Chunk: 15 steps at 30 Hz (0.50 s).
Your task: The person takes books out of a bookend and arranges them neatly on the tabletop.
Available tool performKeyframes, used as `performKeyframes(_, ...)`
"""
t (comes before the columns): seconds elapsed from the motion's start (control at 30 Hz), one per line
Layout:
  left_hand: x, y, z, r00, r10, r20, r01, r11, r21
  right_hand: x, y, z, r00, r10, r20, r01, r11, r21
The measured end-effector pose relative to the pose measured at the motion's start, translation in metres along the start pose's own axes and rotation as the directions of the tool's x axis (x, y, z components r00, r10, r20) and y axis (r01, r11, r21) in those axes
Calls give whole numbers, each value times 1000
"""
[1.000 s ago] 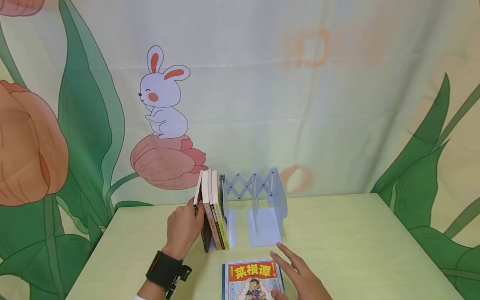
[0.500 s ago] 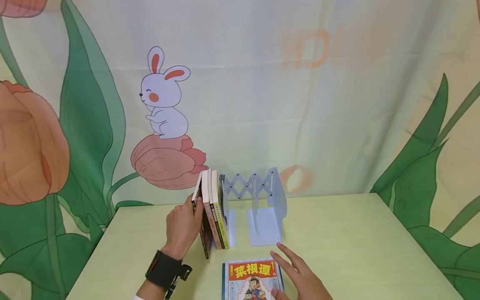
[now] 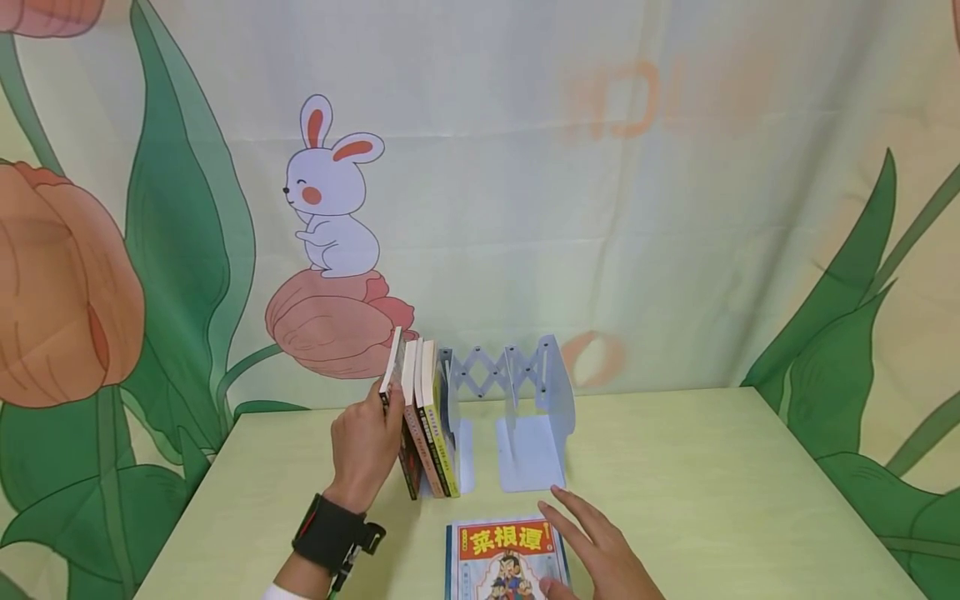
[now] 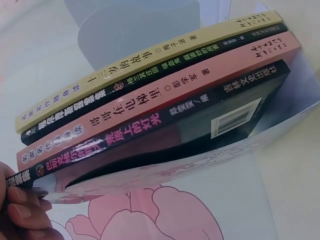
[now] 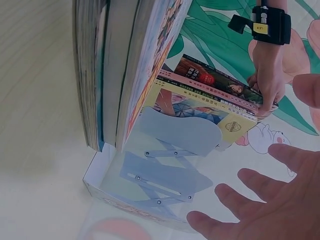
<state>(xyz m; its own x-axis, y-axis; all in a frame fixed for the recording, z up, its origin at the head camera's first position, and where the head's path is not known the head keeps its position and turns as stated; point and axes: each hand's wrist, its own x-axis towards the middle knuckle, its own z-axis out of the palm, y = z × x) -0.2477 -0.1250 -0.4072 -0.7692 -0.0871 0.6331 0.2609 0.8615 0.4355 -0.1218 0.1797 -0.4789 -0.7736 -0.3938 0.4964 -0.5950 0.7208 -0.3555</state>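
Observation:
At the left end of the row, my left hand (image 3: 365, 446) pinches the top of a thin black-spined book (image 4: 150, 125). That book stands a little higher than its neighbours, its top tilted away from them. Beside it lean a pink book (image 4: 165, 92), another dark-spined book and a yellow book (image 4: 150, 65), against a plate of the pale blue bookend rack (image 3: 557, 400). My right hand (image 3: 603, 554) has its fingers spread, holding nothing, at the right edge of a comic book (image 3: 506, 542) with a red title band. Whether it touches the cover is unclear.
In the right wrist view, the comic book tops a thick stack of books (image 5: 117, 70). The rack's right section (image 3: 528, 454) stands without books. A curtain with a printed rabbit (image 3: 333, 208) hangs behind the pale green table (image 3: 712, 483).
The black-spined book first slid toward me at its bottom, then rose slightly, its top moving up and left from the pink book. My left hand moved with it; the right hand barely moved.

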Motion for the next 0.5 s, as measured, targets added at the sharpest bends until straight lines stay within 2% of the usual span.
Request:
performKeyframes(0.13, 1, 0, -1, 1000, 10, -25, -10, 1000, -5, 1, 0, 0, 1000, -17, 8, 17, 1000, -8)
performKeyframes(0.27, 3, 1, -2, 997, 31, -64, -32, 999, -7, 1, -1, 0, 999, 7, 31, -7, 1000, 3)
performKeyframes(0.5, 8, 4, -7, 988, 66, -138, -68, 998, -10, 2, -2, -2, 1000, -2, 16, 2, 1000, -2)
